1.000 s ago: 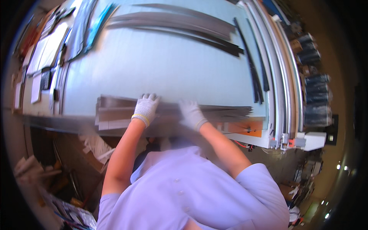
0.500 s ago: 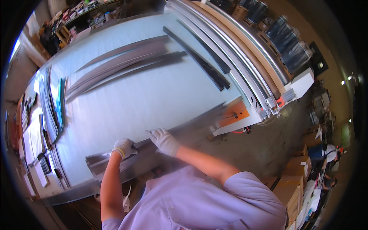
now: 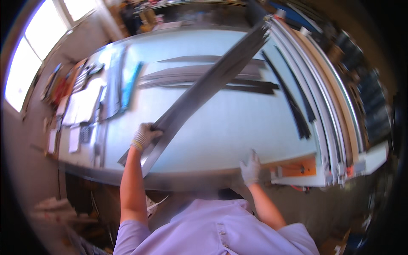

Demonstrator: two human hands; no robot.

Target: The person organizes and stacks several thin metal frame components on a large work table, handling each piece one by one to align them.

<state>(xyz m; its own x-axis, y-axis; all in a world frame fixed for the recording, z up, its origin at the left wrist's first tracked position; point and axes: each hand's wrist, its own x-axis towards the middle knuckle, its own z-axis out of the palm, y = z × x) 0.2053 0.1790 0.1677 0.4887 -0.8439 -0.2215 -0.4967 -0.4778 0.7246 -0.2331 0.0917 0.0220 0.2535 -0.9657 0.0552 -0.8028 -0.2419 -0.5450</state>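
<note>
My left hand (image 3: 145, 137), in a pale knit glove, is closed round the near part of a bundle of long dark grey strips (image 3: 208, 78). The bundle slants across the table (image 3: 199, 136), its near end by the front edge and its far end by the far right corner. It passes over other grey strips (image 3: 170, 77) lying crosswise; what the strips are made of I cannot tell. My right hand (image 3: 250, 168), gloved too, is apart from the bundle. It is over the front edge with fingers spread and nothing in them.
Narrow dark strips (image 3: 289, 104) lie at the right, beside a machine with long metal rollers (image 3: 316, 93). An orange panel (image 3: 302, 167) sits at the near right corner. Blue film-like strips (image 3: 131, 87) and papers (image 3: 80, 106) occupy the left end. A bright window (image 3: 42, 32) stands beyond.
The bundle has swung from along the front edge to a diagonal across the table. My left hand still grips it; my right hand has let go and moved right. The view has turned.
</note>
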